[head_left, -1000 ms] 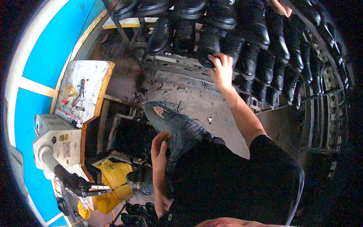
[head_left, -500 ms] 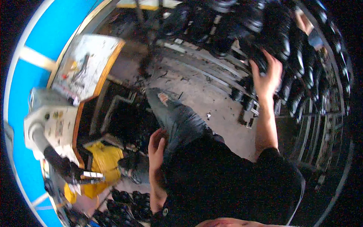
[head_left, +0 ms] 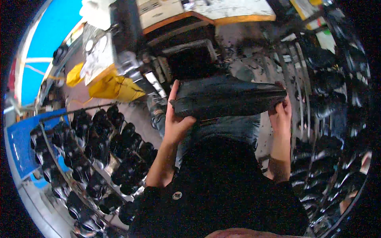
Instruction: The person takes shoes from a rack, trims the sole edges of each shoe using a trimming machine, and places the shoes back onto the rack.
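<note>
Black boot (head_left: 226,97): it spans the gap between our two hands, held crosswise in front of our lap. Dark on dark and blurred, it gives us little detail of its surface.
Left hand (head_left: 177,119): we grip the broad end, thumb along the near edge and a finger up the outer side. We judge this hold shallow; if the thumb slipped, that end could drop.
Right hand (head_left: 281,113): our fingers bend round the narrow end. Squeezing or twisting here could crease the material, especially if our hands pulled unevenly.
White-faced metal bar (head_left: 154,82): it shows just beside our left hand, though we cannot tell its depth. Swinging the boot that way might scuff it or knock our knuckles.
Racked footwear (head_left: 97,146): rows of dark pieces fill the lower left. A wide elbow could jostle them, their rows being so crowded.
Yellow sheeting (head_left: 115,88): it hangs in loose folds below a bench edge; a foot straying there could snag.
Bench (head_left: 244,11): its top lies beyond the boot, well apart from it. A hurried reach across could loosen our grip.
</note>
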Motion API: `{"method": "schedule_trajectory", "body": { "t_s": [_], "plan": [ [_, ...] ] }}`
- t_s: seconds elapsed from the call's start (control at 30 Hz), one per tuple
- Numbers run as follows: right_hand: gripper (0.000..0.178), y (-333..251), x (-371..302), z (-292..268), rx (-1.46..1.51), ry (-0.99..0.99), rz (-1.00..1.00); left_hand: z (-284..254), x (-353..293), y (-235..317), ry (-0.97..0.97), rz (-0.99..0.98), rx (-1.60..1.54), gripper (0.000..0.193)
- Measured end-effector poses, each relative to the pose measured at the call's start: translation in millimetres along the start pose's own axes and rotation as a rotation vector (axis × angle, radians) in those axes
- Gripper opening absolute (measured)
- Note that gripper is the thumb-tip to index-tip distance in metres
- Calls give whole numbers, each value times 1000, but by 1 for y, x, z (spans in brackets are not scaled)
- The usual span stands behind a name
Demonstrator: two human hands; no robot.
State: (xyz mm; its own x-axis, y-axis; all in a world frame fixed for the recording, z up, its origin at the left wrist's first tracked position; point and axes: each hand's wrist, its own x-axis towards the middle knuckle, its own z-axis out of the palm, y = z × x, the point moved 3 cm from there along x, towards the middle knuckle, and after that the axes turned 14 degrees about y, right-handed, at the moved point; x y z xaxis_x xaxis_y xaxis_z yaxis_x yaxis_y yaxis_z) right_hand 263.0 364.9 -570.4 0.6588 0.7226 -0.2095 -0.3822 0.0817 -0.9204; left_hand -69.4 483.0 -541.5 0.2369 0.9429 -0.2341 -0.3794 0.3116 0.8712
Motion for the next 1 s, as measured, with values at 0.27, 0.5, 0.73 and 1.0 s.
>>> {"method": "schedule_trajectory", "body": {
  "t_s": [0.27, 0.5, 0.73, 1.0],
  "plan": [
    [95, -1, 32, 42, 4, -95, -5, -39, -9, 15, 170, -24, 127, 109],
    [96, -40, 43, 89, -293, -198, -153, -57, -5, 13, 299, 8, -76, 121],
    [88, -48, 34, 155, -504, -471, -196, -75, -4, 42, 317, 173, -200, 127],
    [76, -25, 10, 193, -453, -674, -153, -112, -13, 61, 307, 191, -227, 121]
  ]
}}
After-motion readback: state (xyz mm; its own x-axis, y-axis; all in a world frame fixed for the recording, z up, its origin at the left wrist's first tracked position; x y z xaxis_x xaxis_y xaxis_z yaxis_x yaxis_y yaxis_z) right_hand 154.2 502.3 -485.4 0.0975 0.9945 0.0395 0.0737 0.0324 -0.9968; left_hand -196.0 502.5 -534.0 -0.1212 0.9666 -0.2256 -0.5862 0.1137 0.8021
